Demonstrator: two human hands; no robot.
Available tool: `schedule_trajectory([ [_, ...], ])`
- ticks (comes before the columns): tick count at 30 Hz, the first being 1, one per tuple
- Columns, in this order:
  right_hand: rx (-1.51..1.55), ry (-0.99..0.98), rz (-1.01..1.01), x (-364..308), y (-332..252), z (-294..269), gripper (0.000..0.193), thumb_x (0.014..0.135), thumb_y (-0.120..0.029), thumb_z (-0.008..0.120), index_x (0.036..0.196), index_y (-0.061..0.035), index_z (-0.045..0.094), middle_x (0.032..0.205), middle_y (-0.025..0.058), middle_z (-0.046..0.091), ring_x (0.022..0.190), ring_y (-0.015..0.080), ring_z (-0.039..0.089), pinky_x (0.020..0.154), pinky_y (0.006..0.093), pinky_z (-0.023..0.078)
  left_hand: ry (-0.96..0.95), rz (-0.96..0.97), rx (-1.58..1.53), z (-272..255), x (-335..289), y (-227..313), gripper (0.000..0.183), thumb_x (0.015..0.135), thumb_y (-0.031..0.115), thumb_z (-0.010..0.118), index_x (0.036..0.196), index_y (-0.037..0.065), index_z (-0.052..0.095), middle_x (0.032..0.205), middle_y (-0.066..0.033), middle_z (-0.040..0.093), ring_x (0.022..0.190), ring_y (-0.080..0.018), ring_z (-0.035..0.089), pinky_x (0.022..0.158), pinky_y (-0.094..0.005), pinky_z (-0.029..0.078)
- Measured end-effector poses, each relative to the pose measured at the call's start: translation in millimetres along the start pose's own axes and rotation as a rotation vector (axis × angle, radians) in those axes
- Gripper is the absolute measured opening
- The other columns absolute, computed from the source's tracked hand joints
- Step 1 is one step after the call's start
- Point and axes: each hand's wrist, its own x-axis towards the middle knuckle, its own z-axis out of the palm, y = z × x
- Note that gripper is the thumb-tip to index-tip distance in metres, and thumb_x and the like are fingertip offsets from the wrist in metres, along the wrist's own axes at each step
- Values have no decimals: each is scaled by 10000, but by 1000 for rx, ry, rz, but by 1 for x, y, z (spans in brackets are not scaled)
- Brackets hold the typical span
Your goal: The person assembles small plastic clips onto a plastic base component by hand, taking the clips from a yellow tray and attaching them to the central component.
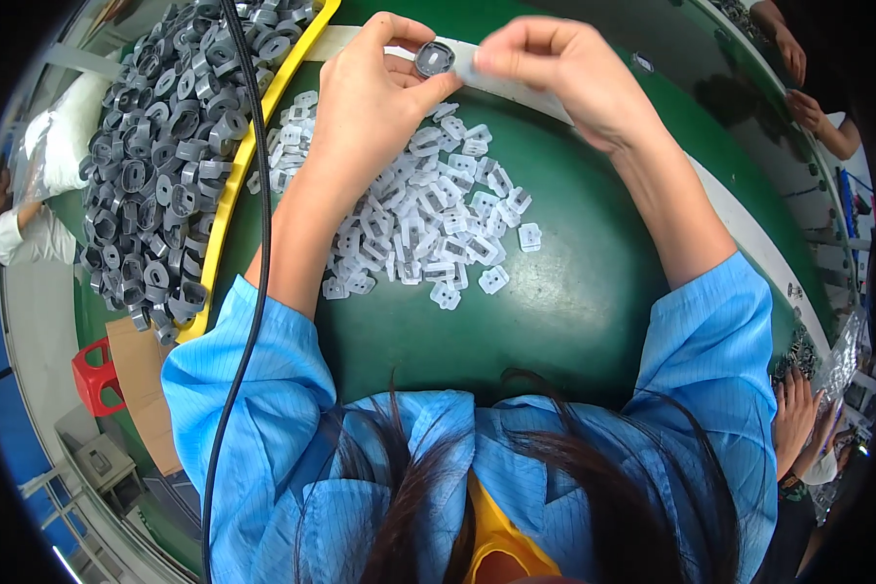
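Over the far part of the green table, my left hand (pixel 365 97) pinches a dark grey, rounded plastic housing (pixel 435 59) between thumb and fingers, its open face turned up. Just to its right, my right hand (pixel 579 78) has thumb and forefinger pressed together. Motion smears those fingertips, and a pale blur at them is too unclear to name. Below both hands, a loose pile of small translucent white plastic pieces (pixel 413 219) spreads over the table (pixel 574 292), partly behind my left forearm.
A yellow-rimmed tray (pixel 231 209) heaped with dark grey housings (pixel 155 165) stands at left. A black cable (pixel 260 195) hangs down in front of it. A white strip (pixel 740 224) crosses the table's far side. Co-workers' hands (pixel 796 414) show at right; a red stool (pixel 97 378) stands at lower left.
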Motion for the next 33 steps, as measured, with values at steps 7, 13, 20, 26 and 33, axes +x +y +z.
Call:
schedule_trajectory([
  [7,-440,165,-261,8,-13,21,136,767,-107,704,751,12,640,697,53,597,629,99,544,562,243,437,57,101,-49,7,-2,6,347,734,27,739,1017,-19,543,984,-118,581,759,-116,646,604,-200,514],
  [13,-194,-97,28,13,-15,8,156,771,-113,709,739,21,638,778,47,630,716,69,559,613,208,456,22,29,-38,5,-4,19,350,722,11,684,1048,-9,558,1132,-121,472,815,-144,606,716,-274,517],
  [20,156,-193,146,17,-5,0,159,774,-50,682,895,38,627,790,69,652,668,94,589,628,198,474,64,342,36,12,-9,17,338,709,-29,738,1012,-8,590,1175,-101,413,762,-98,601,659,-212,538],
  [26,251,-245,302,13,-17,-6,123,784,-41,675,880,16,625,809,79,656,658,98,593,619,185,475,-19,426,60,2,-8,25,342,702,-39,737,1011,-16,592,1154,-102,427,763,-102,599,664,-214,542],
  [33,112,-126,-49,2,-6,7,145,810,-129,629,911,-25,639,804,27,621,730,73,570,689,215,451,155,412,109,11,-15,28,334,696,-37,738,980,-25,562,1113,-110,448,749,-103,601,630,-220,538],
])
